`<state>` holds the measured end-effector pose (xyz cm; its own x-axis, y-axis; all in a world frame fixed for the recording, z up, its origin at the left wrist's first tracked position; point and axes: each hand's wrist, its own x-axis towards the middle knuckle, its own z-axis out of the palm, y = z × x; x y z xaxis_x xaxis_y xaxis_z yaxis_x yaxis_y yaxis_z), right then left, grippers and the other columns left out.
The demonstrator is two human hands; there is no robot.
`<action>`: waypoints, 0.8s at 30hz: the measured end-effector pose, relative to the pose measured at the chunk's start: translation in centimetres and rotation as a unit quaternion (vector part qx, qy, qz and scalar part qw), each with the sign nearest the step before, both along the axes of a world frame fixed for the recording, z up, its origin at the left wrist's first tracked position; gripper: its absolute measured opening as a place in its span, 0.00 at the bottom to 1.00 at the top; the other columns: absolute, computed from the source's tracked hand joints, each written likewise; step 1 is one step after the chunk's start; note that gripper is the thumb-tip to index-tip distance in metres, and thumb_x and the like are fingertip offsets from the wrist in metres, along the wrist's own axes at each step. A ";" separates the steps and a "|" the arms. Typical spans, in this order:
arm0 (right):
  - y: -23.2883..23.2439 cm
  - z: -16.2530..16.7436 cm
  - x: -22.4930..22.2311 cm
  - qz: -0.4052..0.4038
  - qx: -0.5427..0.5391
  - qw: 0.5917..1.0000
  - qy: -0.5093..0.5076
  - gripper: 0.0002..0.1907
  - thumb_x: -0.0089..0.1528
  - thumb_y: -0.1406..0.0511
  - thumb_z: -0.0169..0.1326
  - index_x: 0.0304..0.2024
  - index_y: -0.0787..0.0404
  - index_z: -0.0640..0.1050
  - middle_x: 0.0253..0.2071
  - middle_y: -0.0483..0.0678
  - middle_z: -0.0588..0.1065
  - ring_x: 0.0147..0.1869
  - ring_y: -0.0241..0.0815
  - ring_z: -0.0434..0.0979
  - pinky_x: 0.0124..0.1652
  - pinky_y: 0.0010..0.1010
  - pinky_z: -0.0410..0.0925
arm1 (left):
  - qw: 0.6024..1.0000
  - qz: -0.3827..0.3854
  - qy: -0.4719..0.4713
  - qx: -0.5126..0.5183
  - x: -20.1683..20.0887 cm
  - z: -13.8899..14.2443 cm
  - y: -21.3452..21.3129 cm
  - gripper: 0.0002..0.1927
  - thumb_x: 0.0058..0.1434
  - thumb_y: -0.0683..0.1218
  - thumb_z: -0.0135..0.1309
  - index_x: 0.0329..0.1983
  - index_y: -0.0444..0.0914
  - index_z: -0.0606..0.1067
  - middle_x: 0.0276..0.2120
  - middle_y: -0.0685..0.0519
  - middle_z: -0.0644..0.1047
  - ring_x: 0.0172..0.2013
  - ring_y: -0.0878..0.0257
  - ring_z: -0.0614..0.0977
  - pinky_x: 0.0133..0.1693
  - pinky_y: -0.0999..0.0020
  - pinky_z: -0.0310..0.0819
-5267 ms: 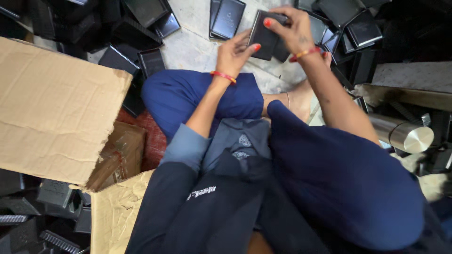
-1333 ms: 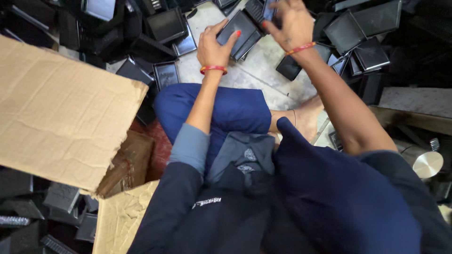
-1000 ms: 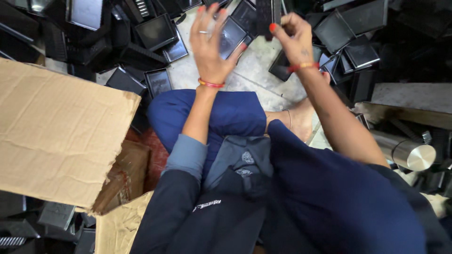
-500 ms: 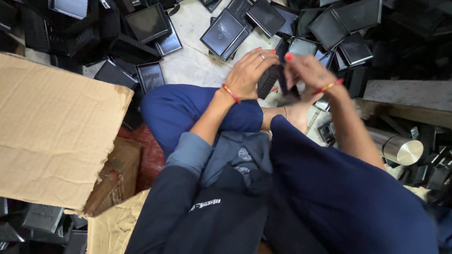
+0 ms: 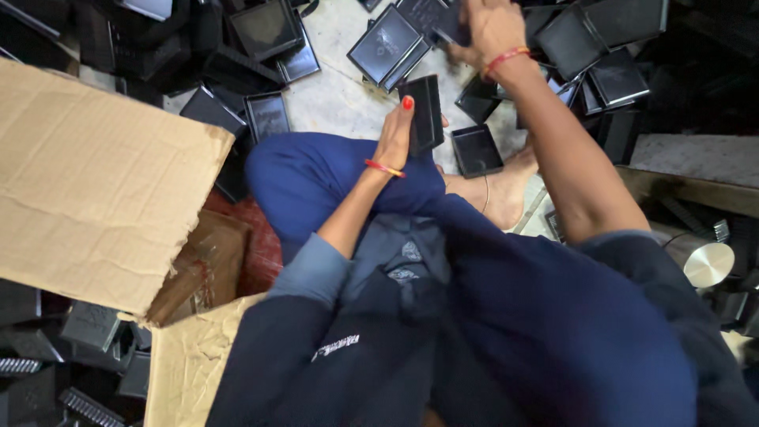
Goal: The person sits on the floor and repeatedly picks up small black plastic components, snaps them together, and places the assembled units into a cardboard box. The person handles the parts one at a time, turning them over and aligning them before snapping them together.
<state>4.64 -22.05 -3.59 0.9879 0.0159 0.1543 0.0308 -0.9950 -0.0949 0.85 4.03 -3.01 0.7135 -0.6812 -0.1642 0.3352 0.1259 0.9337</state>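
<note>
The left hand (image 5: pixel 395 138) grips a small stack of flat black rectangular plastic trays (image 5: pixel 425 112) above the knee, while the right hand (image 5: pixel 492 28) closes on another floor tray (image 5: pixel 443 20); many loose trays (image 5: pixel 385 43) remain ungathered.

A workshop or packing floor, seen from above. An open brown corrugated cardboard box (image 5: pixel 103 182) sits on a pale stone floor (image 5: pixel 340 95). Heaps of shallow square black plastic trays (image 5: pixel 387 43) spread beyond and beside the box. Well right of it lies a shiny round metal cylinder (image 5: pixel 709 263).
</note>
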 end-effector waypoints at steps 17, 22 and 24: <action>7.7 5.2 -11.8 -0.091 0.621 0.777 0.053 0.37 0.62 0.67 0.63 0.72 0.54 0.65 0.57 0.46 0.69 0.53 0.33 0.69 0.49 0.24 0.71 | 0.964 0.038 -0.179 0.195 0.0 -3.2 -2.2 0.40 0.73 0.68 0.25 0.53 0.32 0.75 0.41 0.30 0.79 0.46 0.32 0.77 0.48 0.47 0.68; 9.2 4.6 -12.1 -0.104 0.612 0.784 0.032 0.34 0.65 0.66 0.63 0.72 0.55 0.67 0.58 0.45 0.69 0.57 0.35 0.68 0.53 0.25 0.70 | 0.964 0.028 -0.166 0.206 0.0 -3.6 -2.4 0.39 0.72 0.68 0.24 0.55 0.34 0.75 0.40 0.31 0.79 0.45 0.32 0.78 0.46 0.45 0.67; 9.2 4.5 -12.1 -0.100 0.610 0.786 0.032 0.33 0.65 0.65 0.64 0.71 0.54 0.67 0.58 0.45 0.68 0.57 0.35 0.68 0.52 0.25 0.70 | 0.959 0.027 -0.179 0.216 -0.1 -4.2 -2.5 0.39 0.72 0.67 0.24 0.54 0.33 0.75 0.40 0.30 0.78 0.45 0.31 0.76 0.46 0.44 0.66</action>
